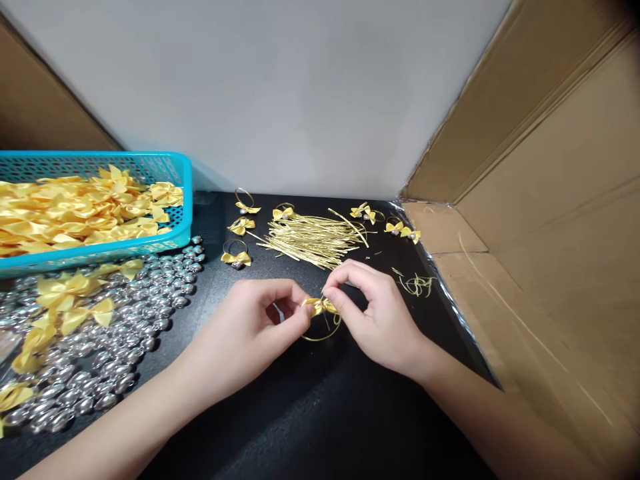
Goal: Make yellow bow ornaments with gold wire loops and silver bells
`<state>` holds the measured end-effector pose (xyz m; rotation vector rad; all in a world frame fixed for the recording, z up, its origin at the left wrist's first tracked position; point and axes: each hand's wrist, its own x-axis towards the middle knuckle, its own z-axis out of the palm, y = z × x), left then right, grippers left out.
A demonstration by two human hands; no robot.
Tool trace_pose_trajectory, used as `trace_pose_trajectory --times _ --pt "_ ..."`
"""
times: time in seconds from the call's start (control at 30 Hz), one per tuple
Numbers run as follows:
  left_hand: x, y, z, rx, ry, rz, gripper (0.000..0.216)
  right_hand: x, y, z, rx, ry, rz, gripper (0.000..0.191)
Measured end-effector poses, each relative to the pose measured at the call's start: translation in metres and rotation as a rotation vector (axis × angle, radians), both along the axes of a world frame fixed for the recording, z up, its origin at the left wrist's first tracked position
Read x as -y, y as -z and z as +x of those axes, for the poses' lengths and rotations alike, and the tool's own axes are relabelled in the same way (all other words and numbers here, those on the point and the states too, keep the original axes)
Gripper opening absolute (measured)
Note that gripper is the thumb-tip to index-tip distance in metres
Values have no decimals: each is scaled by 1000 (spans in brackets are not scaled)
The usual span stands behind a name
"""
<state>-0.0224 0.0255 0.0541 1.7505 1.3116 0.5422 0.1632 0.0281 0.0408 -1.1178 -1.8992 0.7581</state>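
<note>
My left hand (267,320) pinches one side of a yellow satin bow (320,306) between thumb and finger. A loop of gold twist tie (323,339) hangs below the bow. My right hand (373,313) is closed at the bow's other side, its thumb and fingertip pinching what looks like a thin end of the tie. Just beyond both hands lies a pile of gold twist ties (313,240). Finished-looking bows on gold loops sit around it, among them one bow with a silver bell-like bead (237,259) on the left.
A blue plastic basket (186,200) full of yellow bows stands at the left. Many shiny silver beads (107,360) spread in front of it, with loose bows (87,315) on top. Tie scraps (417,285) lie at right. Cardboard walls (550,167) and a white panel (280,93) enclose the black table.
</note>
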Motion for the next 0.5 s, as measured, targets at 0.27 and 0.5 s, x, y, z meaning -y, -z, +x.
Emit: trace_pose_trajectory --times 0.27,0.5 --pt "2 -2 0 10 -18 35 23 5 9 -7 -76 72 58 15" --pt "3 -4 2 74 -37 53 24 5 13 -3 25 5 276 14"
